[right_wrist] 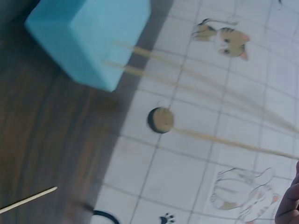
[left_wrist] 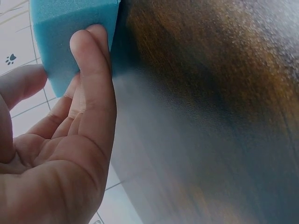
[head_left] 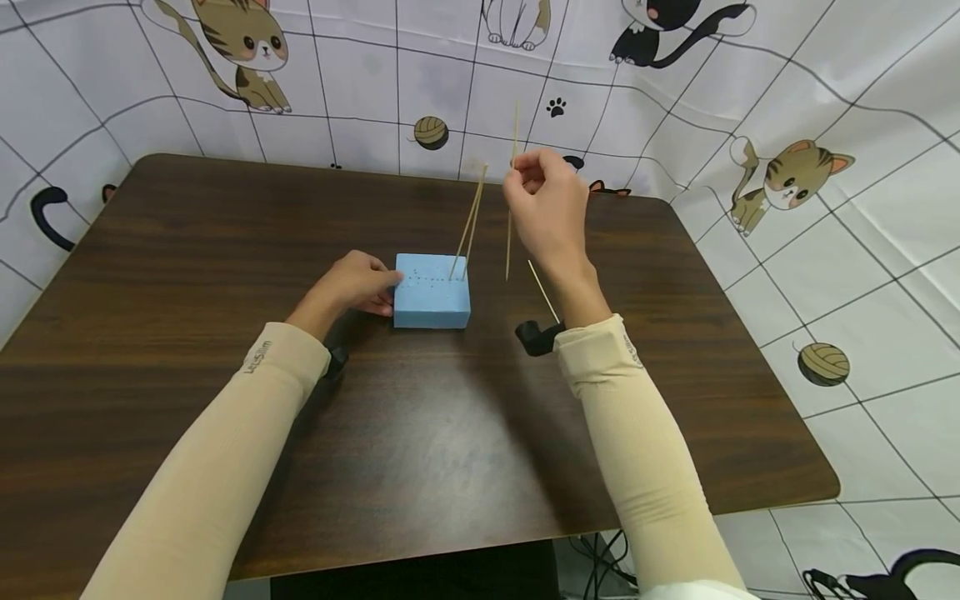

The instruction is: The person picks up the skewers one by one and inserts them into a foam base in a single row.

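A light blue foam block (head_left: 431,304) with rows of small holes in its top sits on the brown table. Two thin bamboo skewers (head_left: 467,229) stand in its right part, tilted and meeting near their upper ends. At the block's left side my left hand (head_left: 358,283) rests; in the left wrist view its fingers (left_wrist: 93,70) lie fairly straight against the side face, thumb at the edge. Right of the block, my right hand (head_left: 551,200) pinches another skewer (head_left: 508,250) upright, its lower tip above the table. Only a sliver of that hand shows in the right wrist view.
One more skewer (head_left: 543,292) lies on the table (head_left: 225,358), partly behind the right wrist and its black camera mount (head_left: 536,340). A white cat-print sheet (head_left: 352,92) hangs behind the table and to its sides. Cables (head_left: 600,558) are below the front edge.
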Demonstrator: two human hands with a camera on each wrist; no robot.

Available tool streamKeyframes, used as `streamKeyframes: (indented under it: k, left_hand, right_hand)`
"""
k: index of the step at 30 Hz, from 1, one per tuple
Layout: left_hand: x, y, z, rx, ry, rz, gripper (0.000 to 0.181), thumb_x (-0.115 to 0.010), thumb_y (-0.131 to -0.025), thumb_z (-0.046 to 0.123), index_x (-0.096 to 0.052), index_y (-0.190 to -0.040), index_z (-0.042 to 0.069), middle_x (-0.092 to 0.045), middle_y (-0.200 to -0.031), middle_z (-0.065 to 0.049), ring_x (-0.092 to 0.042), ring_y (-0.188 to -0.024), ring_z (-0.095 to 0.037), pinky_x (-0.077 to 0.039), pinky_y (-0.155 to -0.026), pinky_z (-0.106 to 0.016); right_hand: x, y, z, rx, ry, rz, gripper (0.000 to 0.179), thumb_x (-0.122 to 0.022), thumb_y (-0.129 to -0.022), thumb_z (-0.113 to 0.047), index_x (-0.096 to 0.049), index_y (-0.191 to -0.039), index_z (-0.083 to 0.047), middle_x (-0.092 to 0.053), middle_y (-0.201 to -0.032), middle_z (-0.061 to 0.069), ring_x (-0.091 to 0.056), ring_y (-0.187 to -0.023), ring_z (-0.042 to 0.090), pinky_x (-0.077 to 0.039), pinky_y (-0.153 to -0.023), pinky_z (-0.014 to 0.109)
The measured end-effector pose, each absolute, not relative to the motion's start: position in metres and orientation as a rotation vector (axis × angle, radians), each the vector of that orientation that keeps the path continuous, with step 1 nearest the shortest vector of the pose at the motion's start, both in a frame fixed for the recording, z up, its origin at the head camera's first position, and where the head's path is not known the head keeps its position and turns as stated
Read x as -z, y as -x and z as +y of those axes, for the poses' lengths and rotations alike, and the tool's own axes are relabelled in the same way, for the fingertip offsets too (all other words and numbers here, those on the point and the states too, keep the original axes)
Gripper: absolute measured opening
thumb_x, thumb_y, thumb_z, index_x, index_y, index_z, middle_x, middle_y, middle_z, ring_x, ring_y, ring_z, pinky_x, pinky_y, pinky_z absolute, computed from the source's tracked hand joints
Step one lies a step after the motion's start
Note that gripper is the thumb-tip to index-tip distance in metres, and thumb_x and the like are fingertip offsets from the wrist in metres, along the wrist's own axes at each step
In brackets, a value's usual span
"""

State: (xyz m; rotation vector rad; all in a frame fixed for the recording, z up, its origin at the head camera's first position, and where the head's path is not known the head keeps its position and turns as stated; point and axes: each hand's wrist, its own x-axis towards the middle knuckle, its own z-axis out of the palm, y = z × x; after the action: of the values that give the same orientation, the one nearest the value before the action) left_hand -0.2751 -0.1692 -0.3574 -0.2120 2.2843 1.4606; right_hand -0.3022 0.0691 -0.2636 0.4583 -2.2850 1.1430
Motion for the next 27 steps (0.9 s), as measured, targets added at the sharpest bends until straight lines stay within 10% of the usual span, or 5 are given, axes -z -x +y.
streamKeyframes:
  k: [27]
  left_hand:
    - [0.363,0.276,-0.169,-1.464,0.181,2.298,0.041,-0.052,-0.104,0.021,-0.052,-0.128,-0.012,-0.061,-0.090,-0.016,-0.065,-0.063,-0.011,-0.062,-0.070,-0.028]
  right_hand:
    - [0.285,0.283,0.035,-1.144,-0.658,-2.352,0.011,-0.062,-0.094,-0.007,-0.067,-0.095,0.002,-0.069,-0.088,0.012,-0.059,-0.070,0.017,-0.045,-0.062,0.018]
